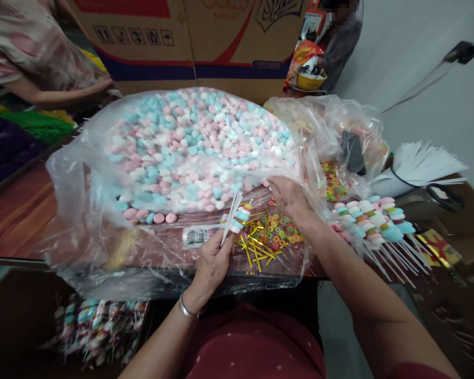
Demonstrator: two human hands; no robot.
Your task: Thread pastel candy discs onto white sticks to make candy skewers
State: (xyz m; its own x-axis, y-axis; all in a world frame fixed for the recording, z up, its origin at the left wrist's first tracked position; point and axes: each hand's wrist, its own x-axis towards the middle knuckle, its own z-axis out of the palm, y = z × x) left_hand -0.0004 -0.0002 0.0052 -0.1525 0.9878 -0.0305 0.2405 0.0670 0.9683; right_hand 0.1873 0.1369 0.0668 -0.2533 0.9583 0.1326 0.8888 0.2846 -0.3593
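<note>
Head view: we find the left hand [215, 255] pinching white sticks [232, 215] and a candy skewer [242, 217], long axes pointing forward and rightward from that grip. Farther forward-right, the right hand [289, 199] lies nearer the bag of candies [197, 150]; its closure we cannot tell.

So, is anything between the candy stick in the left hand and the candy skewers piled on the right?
Yes: the right forearm crosses between the candy stick in the left hand and the candy skewers. Loose ring candies lie on that stretch too.
</note>
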